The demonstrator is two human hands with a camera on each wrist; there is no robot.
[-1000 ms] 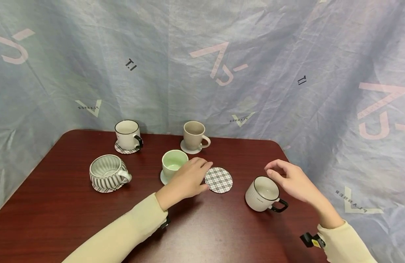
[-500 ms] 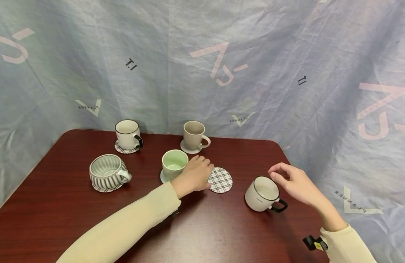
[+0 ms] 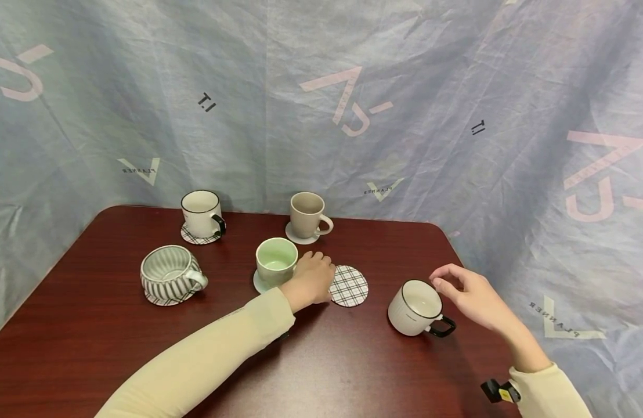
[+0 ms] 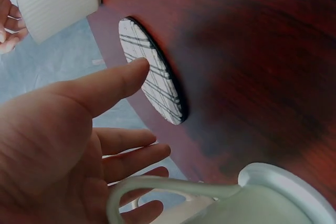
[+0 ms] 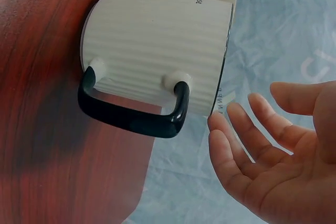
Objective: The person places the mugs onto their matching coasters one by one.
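Note:
My left hand [image 3: 312, 278] is at the right side of a pale green cup [image 3: 273, 267], which stands on a light round coaster. In the left wrist view its fingers lie beside and partly behind the cup's handle [image 4: 157, 183], thumb extended; whether they touch it I cannot tell. Just to the right lies a white coaster with a black plaid pattern [image 3: 349, 286], which carries nothing. Near the rim of a white ribbed mug [image 3: 407, 316] with a black handle [image 5: 134, 121], my right hand [image 3: 470, 299] hovers with loosely bent fingers, holding nothing. This mug stands directly on the table.
A striped wide cup [image 3: 165, 281] sits on a coaster at the left. Behind it stands another white mug [image 3: 200, 219] with a black handle, also on a coaster. A beige mug [image 3: 304, 220] is at the back of the dark red table [image 3: 353, 371]. A grey curtain [image 3: 321, 116] hangs behind.
My left hand has shifted slightly right and turned beside the green cup's handle, off the plaid coaster's edge. The right hand has moved slightly right and down by the mug. The cups have stayed put.

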